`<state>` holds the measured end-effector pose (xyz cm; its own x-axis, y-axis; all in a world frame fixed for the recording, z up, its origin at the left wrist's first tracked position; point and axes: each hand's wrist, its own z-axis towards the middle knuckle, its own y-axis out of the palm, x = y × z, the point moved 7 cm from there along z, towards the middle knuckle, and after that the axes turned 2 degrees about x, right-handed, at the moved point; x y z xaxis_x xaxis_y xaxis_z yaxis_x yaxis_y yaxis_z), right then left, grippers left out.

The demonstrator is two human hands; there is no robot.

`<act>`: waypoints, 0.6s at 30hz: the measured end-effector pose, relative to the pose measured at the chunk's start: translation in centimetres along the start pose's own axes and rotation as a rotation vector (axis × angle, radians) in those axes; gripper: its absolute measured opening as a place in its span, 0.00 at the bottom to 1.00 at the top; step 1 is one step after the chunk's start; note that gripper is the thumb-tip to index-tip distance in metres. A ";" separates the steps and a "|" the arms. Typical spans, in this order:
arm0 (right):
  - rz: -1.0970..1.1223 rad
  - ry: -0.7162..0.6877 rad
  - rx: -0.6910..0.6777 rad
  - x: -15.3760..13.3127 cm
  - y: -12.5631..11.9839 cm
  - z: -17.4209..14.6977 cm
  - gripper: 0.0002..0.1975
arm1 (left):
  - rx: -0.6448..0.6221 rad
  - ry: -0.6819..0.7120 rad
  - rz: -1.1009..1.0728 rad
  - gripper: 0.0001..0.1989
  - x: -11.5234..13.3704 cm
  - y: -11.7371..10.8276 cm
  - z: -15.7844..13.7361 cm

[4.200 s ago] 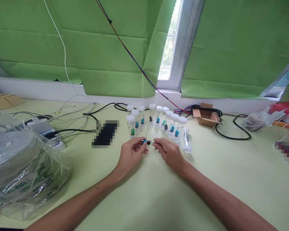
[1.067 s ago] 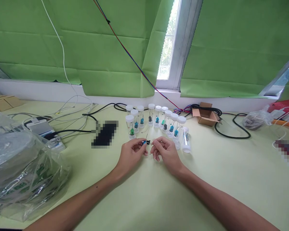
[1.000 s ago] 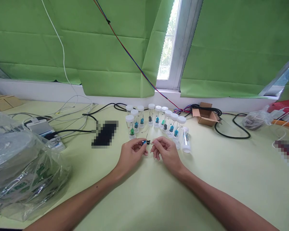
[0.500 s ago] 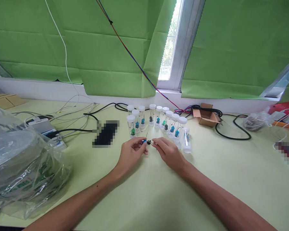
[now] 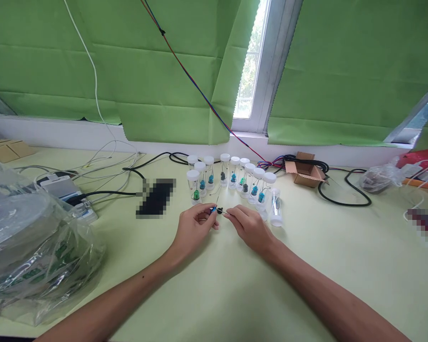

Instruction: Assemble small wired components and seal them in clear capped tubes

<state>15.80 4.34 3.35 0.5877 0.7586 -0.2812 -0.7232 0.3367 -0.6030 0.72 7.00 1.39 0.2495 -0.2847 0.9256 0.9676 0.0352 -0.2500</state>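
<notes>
Left hand (image 5: 197,224) pinches small blue part (image 5: 214,208), thin wire (image 5: 218,194) angling up from it; likely light, wire bendy, best held by the body; black piece (image 5: 220,210) between the hands, probably light, easily dropped; thin shaft (image 5: 223,212) beside it, pinched by right hand (image 5: 248,227), likely best gripped near the end

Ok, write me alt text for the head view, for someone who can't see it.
A person's left hand pinches a small blue part over a pale table, facing the right hand, with a small black piece between the hands. Beyond are clear, white-capped tubes, then green blinds behind the table.
</notes>
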 end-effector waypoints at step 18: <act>0.850 0.779 -0.011 2.2 2.9 -1.4 0.16 | 0.020 0.055 0.049 0.14 0.1 -0.2 0.1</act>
<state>15.47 6.20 -0.10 -0.0207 0.1867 -0.9822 -0.9920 -0.1264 -0.0031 0.56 7.04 1.52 0.2947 -0.3348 0.8950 0.9549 0.0690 -0.2886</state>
